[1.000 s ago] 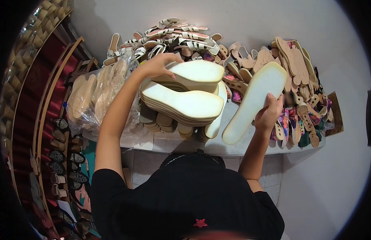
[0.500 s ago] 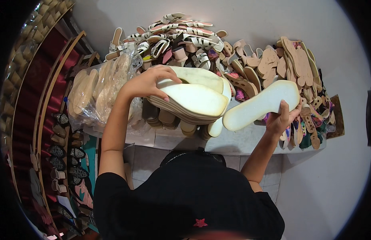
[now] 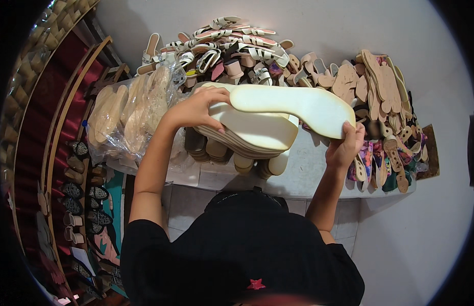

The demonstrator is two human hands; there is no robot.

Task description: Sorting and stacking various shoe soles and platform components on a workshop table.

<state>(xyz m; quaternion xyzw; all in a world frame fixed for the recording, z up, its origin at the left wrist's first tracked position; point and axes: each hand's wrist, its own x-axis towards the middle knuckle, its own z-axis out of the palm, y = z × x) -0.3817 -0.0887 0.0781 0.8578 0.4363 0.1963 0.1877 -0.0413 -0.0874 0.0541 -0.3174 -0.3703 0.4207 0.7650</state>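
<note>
A loose white shoe sole (image 3: pixel 283 99) is pinched at its wide end by my right hand (image 3: pixel 345 145), thumb on top. It lies level over the far side of a thick stack of white shoe soles (image 3: pixel 257 133). At the stack's left end is my left hand (image 3: pixel 209 107), curved around it with the thumb at the near edge. Its fingertips are beside the narrow end of the loose sole. The undersides of my left fingers are hidden. Below the stack, dark and tan sole piles (image 3: pixel 216 150) show in part.
Bagged tan soles (image 3: pixel 112 115) lie left on the white table (image 3: pixel 298 176). Behind are piled white-strapped sandals (image 3: pixel 232 38); tan insoles (image 3: pixel 382 84) and colourful pieces (image 3: pixel 369 158) heap up at right. A wooden shoe rack (image 3: pixel 55 148) stands far left, a wall (image 3: pixel 400 234) at right.
My right hand has brought the loose sole up and left, from beside the stack to over it, turning it more level. My left hand stays at the stack's end, shifted slightly right.
</note>
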